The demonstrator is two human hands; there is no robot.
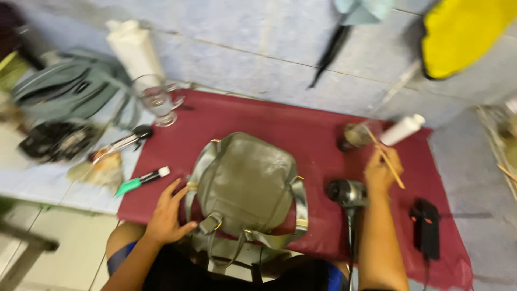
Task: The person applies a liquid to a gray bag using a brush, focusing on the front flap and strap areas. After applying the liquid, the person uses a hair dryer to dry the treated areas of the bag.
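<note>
An olive-green leather bag (246, 183) lies in the middle of a dark red cloth (301, 121), straps hanging toward me. My left hand (168, 213) rests open on the cloth, fingers touching the bag's left edge. My right hand (381, 170) is raised to the right of the bag, shut on a thin wooden stick (385, 157) whose far end reaches a small round tin (354, 136). A white bottle (403, 129) lies just beyond that hand. A hair dryer (347, 194) lies between the bag and my right forearm.
A black box with a cord (425, 226) sits at the cloth's right. A glass mug (156, 99), a white roll (132, 46), a grey backpack (72, 86), a green-handled tool (141, 180) and a black-handled tool (121, 143) lie at left. A yellow object (463, 32) is at the top right.
</note>
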